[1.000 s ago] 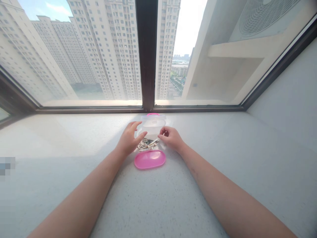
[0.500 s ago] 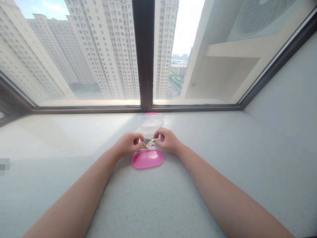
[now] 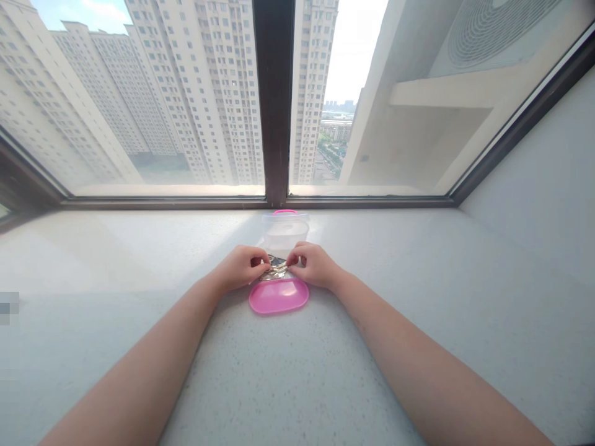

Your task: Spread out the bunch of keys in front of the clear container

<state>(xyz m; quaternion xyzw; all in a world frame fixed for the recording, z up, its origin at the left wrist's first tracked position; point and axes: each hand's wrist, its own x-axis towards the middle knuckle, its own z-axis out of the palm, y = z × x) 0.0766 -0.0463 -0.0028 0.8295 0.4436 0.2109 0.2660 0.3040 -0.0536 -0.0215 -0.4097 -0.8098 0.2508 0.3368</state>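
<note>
in the head view, the left hand [image 3: 240, 267] and the right hand [image 3: 314, 265] now meet from nine and three o'clock over a small bunch of silvery metal pieces [image 3: 275, 271]. a second ago they stood further apart, fingers loosely open. the fingers of both hands are now curled inward, each thumb and forefinger pinching the bunch from its own side. the fingertips hide much of the metal, so i cannot tell what the pieces are. the bunch lies at the near end of a clear plastic tub [image 3: 284, 232], which stands at its twelve o'clock, and i cannot tell whether it is inside the tub or just against it. a pink lid [image 3: 277, 295] lies flat at its six o'clock, just beside it, on a speckled stone sill [image 3: 111, 254]. beyond, a dark window frame [image 3: 274, 93] rises at twelve o'clock, with tower blocks [image 3: 195, 93] at eleven and an air-conditioner fan [image 3: 502, 31] at one.
</note>
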